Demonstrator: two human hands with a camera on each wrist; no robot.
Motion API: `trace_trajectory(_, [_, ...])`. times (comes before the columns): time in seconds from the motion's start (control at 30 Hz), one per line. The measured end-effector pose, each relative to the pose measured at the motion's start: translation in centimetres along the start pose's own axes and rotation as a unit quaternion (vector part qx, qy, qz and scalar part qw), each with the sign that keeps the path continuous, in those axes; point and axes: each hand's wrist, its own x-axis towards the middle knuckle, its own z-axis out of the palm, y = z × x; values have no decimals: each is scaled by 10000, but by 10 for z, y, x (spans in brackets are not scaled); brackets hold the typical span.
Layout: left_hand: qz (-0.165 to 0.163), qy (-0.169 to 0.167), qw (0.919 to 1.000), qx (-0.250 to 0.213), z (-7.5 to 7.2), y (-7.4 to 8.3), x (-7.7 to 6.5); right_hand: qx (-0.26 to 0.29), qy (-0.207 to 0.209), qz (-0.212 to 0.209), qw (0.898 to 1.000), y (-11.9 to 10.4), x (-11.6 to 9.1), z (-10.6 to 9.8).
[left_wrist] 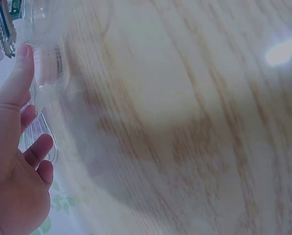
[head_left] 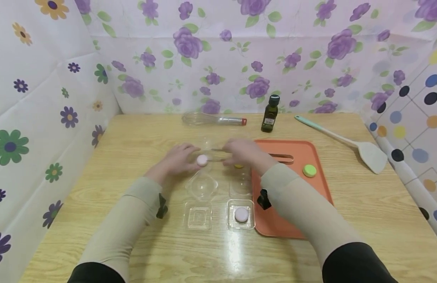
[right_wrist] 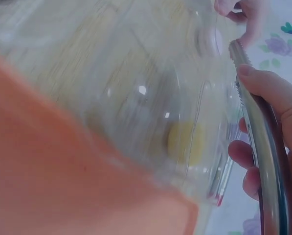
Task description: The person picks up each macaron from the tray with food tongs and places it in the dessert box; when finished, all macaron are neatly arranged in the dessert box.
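My right hand [head_left: 244, 154] grips metal tongs [right_wrist: 263, 132] with toothed tips, their handle end extending over the orange tray. The tips point left at a pink macaron [head_left: 202, 160] that looks to sit in a clear plastic box; whether they touch it I cannot tell. Beside that macaron is my left hand [head_left: 180, 159], thumb and fingers extended around the box's edge. In the left wrist view, the thumb of the left hand [left_wrist: 13, 93] reaches the clear plastic. A yellow macaron [right_wrist: 185, 143] is in another clear box, partly hidden below the right hand in the head view.
Nearer me are a clear box [head_left: 198, 216], a clear lid [head_left: 202, 185], and a box holding a pink macaron [head_left: 241, 215]. The orange tray [head_left: 285, 224] bears a green macaron [head_left: 309, 170]. Behind lie a whisk [head_left: 213, 118], a dark bottle [head_left: 270, 114] and a spatula [head_left: 372, 155].
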Motion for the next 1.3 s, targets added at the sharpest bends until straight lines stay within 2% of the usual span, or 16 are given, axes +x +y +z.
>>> trace_trajectory(0.33, [19, 22, 9999, -126, 1, 1, 0, 208, 117, 68, 9997, 22, -29, -4])
trace_trajectory(0.53, [27, 49, 9996, -274, -1, 3, -1, 348, 374, 199, 9985, 44, -49, 1])
trace_trajectory(0.7, [20, 32, 9996, -294, -2, 2, -3, 690, 470, 292, 9961, 63, -64, 6])
trace_trajectory(0.9, [42, 56, 9995, -323, -2, 2, -4, 964, 478, 659, 9920, 83, -83, 5])
trace_trajectory(1.1, [32, 96, 9996, -279, -3, 3, -5, 852, 512, 1051, 9895, 104, -105, 6])
trace_trajectory(1.3, [241, 73, 9993, -262, -4, 6, -9, 845, 596, 1131, 9882, 120, -122, 7])
